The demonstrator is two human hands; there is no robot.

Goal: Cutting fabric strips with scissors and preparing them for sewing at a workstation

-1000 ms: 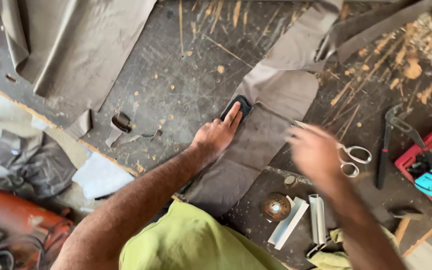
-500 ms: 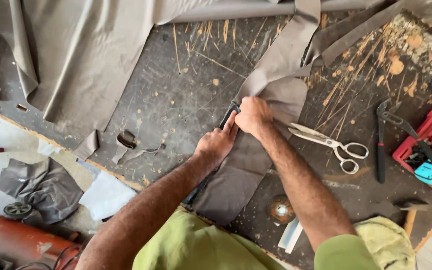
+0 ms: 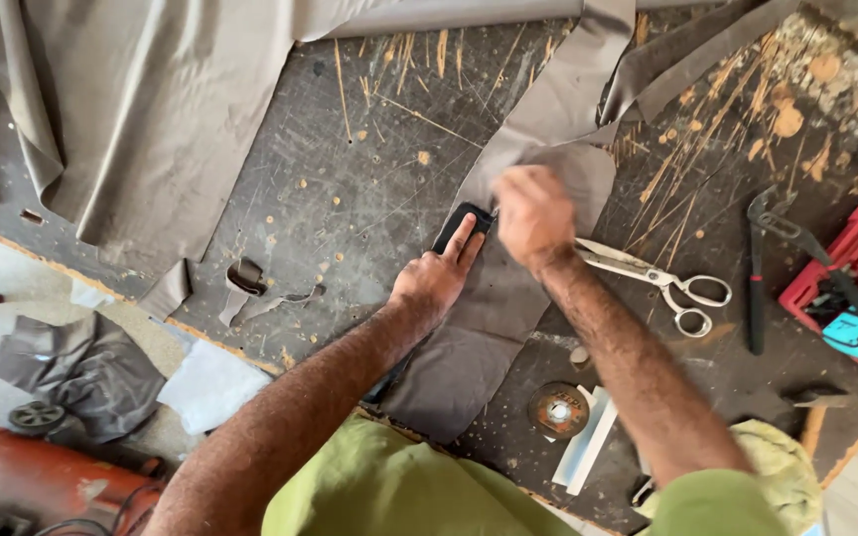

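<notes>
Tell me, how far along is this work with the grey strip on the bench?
Done: scissors lie set down beside the grey strip, and small offcuts sit on the workbench. In hand: the left hand presses a black block on the strip's edge while the blurred right hand works the fabric above it. Left: the large grey sheet lies uncut in folds.

Two hands, one scissors
</notes>
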